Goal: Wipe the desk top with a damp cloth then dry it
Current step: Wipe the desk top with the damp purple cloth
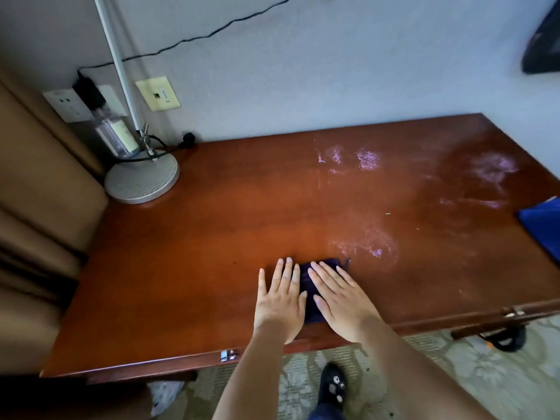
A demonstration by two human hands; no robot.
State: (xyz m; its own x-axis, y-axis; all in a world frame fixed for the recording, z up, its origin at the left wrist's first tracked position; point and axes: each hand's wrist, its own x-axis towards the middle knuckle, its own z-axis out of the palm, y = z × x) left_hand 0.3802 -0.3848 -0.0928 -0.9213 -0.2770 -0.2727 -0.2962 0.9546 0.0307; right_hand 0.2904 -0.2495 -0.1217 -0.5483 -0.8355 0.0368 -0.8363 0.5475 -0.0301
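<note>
Left hand (280, 298) and right hand (339, 298) press flat, fingers spread, on a dark purple folded cloth (307, 283); streaky glossy reddish-brown wooden desk top (212, 237) beneath.

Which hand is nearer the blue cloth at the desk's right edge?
Right. The right hand lies flat on the dark cloth, on the side toward the blue cloth; the left hand lies farther away beside it.

A pale, lightly textured wall (303, 71) runs behind the worktop, carrying a white socket plate (65, 106) with a black plug in it and a cream switch plate (157, 93). A black cable (212, 34) trails across the wall. A tan upholstered chair (39, 183) stands at the left. The floor is patterned carpet (454, 374) in muted green and cream.
</note>
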